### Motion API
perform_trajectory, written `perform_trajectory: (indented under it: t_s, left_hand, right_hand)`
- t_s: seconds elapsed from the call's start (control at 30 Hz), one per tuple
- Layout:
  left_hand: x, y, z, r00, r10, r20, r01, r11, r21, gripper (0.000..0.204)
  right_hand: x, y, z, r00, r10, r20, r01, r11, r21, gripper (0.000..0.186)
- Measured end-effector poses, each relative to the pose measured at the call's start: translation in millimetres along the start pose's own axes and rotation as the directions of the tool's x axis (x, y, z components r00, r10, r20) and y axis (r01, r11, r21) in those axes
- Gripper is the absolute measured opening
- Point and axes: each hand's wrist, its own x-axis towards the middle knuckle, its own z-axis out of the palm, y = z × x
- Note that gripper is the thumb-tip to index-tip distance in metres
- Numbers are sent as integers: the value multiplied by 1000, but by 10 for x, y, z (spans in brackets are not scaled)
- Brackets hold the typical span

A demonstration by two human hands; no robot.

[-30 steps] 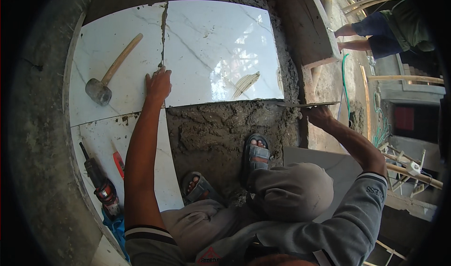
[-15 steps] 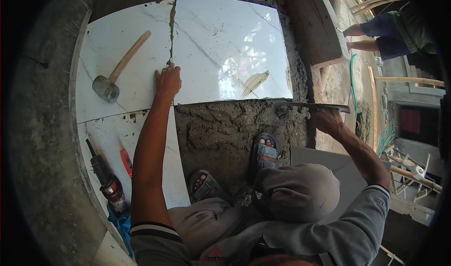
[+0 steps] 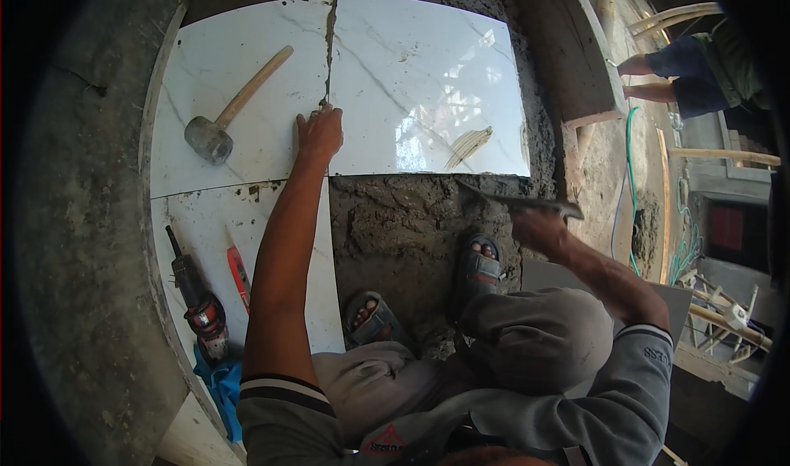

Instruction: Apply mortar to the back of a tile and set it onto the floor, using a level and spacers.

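My left hand (image 3: 321, 137) rests at the seam between two large white marbled tiles, fingertips on the joint and thumb apart on the left tile (image 3: 255, 120). Its fingers look bent, with nothing visible in them. In my right hand (image 3: 541, 229) is a trowel (image 3: 502, 198), its dark blade pointing left just beyond the near edge of the right tile (image 3: 420, 79). Below that blade lies wet grey mortar (image 3: 395, 211). A smear of mortar (image 3: 471, 146) marks the right tile's near right part. The ragged seam (image 3: 330, 46) is partly filled with mortar.
A rubber mallet (image 3: 216, 137) lies on the left tile. On the nearer tile (image 3: 304, 260) are a red-and-black power tool (image 3: 203, 314), a red tool (image 3: 239, 277) and blue cloth (image 3: 220, 384). My sandalled feet stand in the mortar bed. Another person (image 3: 691, 71) stands far right.
My right hand has moved the trowel left, and its blade now slants in front of the right tile's near edge. My left hand stays at the seam. The whole view has shifted slightly.
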Motion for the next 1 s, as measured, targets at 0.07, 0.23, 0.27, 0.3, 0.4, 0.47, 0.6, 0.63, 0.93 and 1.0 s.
perform_trajectory:
  t_s: [0.07, 0.23, 0.27, 0.3, 0.4, 0.47, 0.6, 0.63, 0.93, 1.0]
  left_hand:
    - [-15, -31, 5, 1000, -10, 19, 10, 1000, 8, 46]
    - [-93, -21, 29, 993, 42, -114, -39, 999, 34, 30]
    - [-94, -8, 24, 994, 35, -99, -31, 999, 42, 31]
    - [-100, 2, 21, 995, 41, -85, -38, 999, 32, 31]
    - [-91, 12, -7, 998, 24, -51, -23, 1000, 15, 30]
    - [-77, 5, -37, 1000, -6, 5, 6, 1000, -3, 37]
    - [-105, -25, -76, 996, -18, 91, 22, 999, -40, 44]
    - [-117, -32, -79, 997, -36, 72, 38, 999, -29, 44]
    - [-132, -86, -36, 998, -42, 55, 47, 995, -88, 44]
    - [-132, -96, -19, 999, -21, 26, 24, 992, -126, 44]
  right_hand:
    - [-89, -64, -35, 878, -195, -437, 189, 980, -56, 24]
    - [-49, -89, -164, 991, 57, -122, -39, 989, 143, 26]
    - [-11, -123, -165, 985, -8, -170, 28, 993, 119, 26]
    - [17, -171, -146, 953, -114, -279, 147, 984, 99, 25]
    - [-4, -251, -59, 938, -224, -264, 234, 972, 6, 25]
    - [2, -269, -24, 945, -168, -279, 199, 976, 86, 26]
    - [79, -360, -10, 931, -8, -366, 93, 973, 214, 25]
    - [100, -387, -12, 848, -199, -490, 239, 971, 20, 26]
    - [322, -464, 11, 950, -257, -176, 291, 934, 206, 13]
    - [315, -540, 144, 913, -287, -289, 322, 943, 80, 17]
